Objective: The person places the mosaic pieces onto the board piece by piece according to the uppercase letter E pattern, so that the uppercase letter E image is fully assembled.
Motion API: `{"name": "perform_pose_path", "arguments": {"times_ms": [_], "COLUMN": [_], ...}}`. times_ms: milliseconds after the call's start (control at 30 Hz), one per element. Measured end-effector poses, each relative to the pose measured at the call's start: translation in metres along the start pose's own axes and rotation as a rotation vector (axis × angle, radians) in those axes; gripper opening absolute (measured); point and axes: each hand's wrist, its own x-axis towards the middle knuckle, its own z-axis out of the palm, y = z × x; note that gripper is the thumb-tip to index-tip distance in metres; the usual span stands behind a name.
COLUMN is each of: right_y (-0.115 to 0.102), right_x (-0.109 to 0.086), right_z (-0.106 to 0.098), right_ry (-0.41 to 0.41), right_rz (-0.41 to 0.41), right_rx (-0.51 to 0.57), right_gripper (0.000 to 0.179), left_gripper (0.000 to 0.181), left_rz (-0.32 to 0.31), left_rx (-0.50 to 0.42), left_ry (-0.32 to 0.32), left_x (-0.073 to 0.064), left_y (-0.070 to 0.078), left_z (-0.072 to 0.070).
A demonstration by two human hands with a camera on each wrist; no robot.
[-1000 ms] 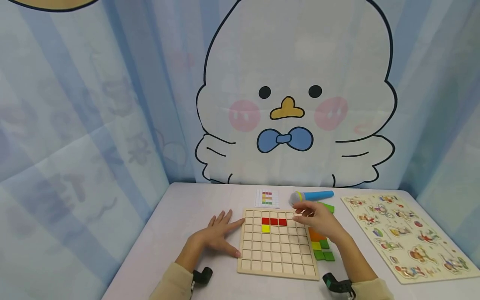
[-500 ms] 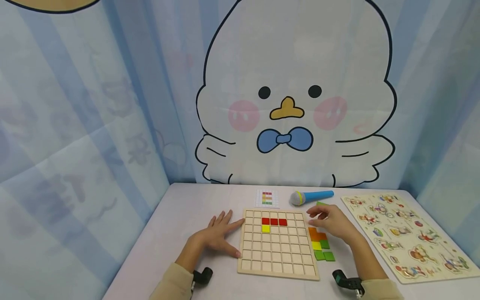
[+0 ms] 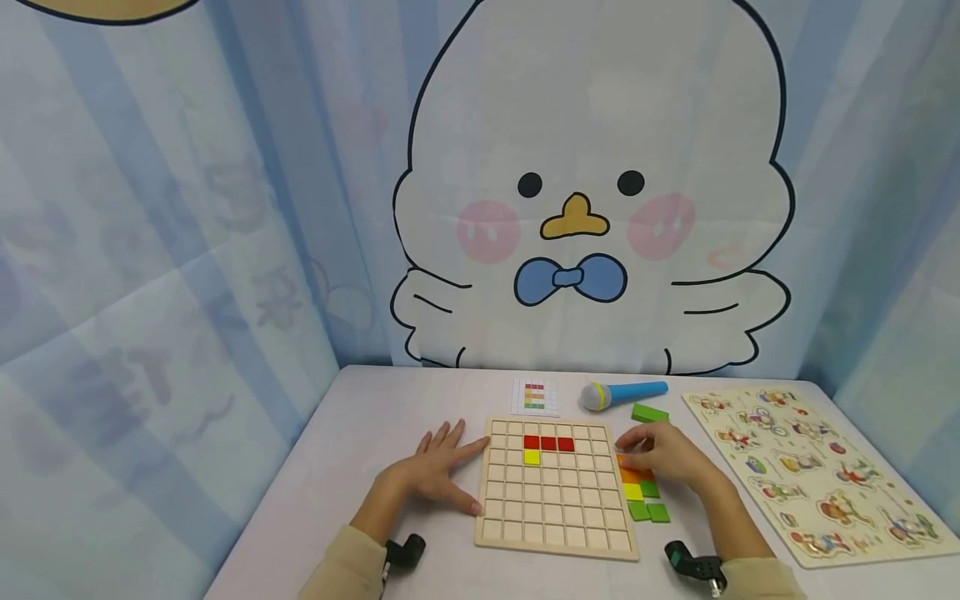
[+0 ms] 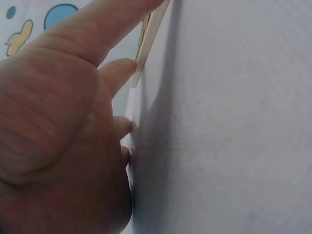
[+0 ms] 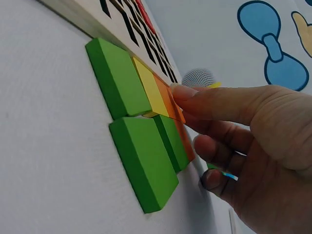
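Observation:
In the head view my left hand [image 3: 435, 471] lies spread on the table, with its thumb and index fingertips at the left edge of the wooden grid board [image 3: 555, 552]. The left wrist view has that hand's palm [image 4: 53, 126] beside the board's edge. Three red tiles [image 3: 549, 443] fill a row on the board, with one yellow tile [image 3: 532, 457] under the leftmost. Right of the board, my right hand [image 3: 663, 450] bends over the orange tiles [image 3: 636, 475]. In the right wrist view its thumb tip is at an orange tile [image 5: 165, 97], the other fingers loosely curled behind.
Green tiles [image 3: 648, 511] and a yellow tile [image 3: 632, 492] lie below the orange ones. A green block [image 3: 649, 413] is farther back, near a blue toy microphone [image 3: 630, 392]. Behind the board is a pattern card [image 3: 535, 397]. A picture puzzle board [image 3: 825, 475] stands right.
My right hand has moved right and toward me, from above the board's upper right corner down to the orange tiles. The left hand has stayed put.

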Motion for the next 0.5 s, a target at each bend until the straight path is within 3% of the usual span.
{"name": "perform_pose_path", "arguments": {"times_ms": [500], "right_y": [0.0014], "right_x": [0.0014], "right_z": [0.0019], "right_ry": [0.009], "right_rz": [0.016], "right_rx": [-0.029], "right_gripper": [0.018], "left_gripper": [0.111], "left_rz": [0.015], "left_rx": [0.007], "left_ry": [-0.002], "left_x": [0.0022], "left_y": [-0.0016], "left_z": [0.0007]}}
